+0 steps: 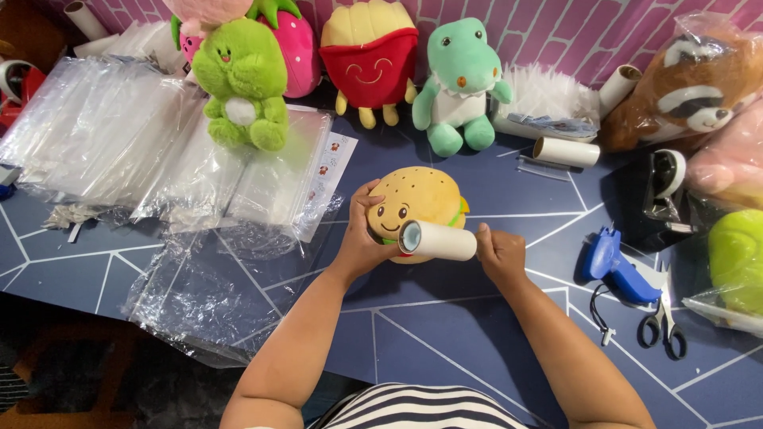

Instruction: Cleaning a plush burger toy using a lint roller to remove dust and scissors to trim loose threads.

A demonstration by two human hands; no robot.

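A burger-shaped plush toy point(421, 196) with a smiling face lies on the dark blue table point(445, 334). My left hand point(362, 234) grips its left side. My right hand point(499, 253) holds the handle end of a white lint roller point(439, 241), which lies across the front of the burger plush, touching it.
Stacks of clear plastic bags point(119, 143) cover the left side, with one loose bag point(214, 294) near the table's front edge. Plush toys stand along the back: a green one point(242, 79), fries point(369, 56), a teal dinosaur point(461, 87). A blue tagging gun point(616, 266), scissors point(664, 322) and a tape dispenser point(664, 187) lie to the right.
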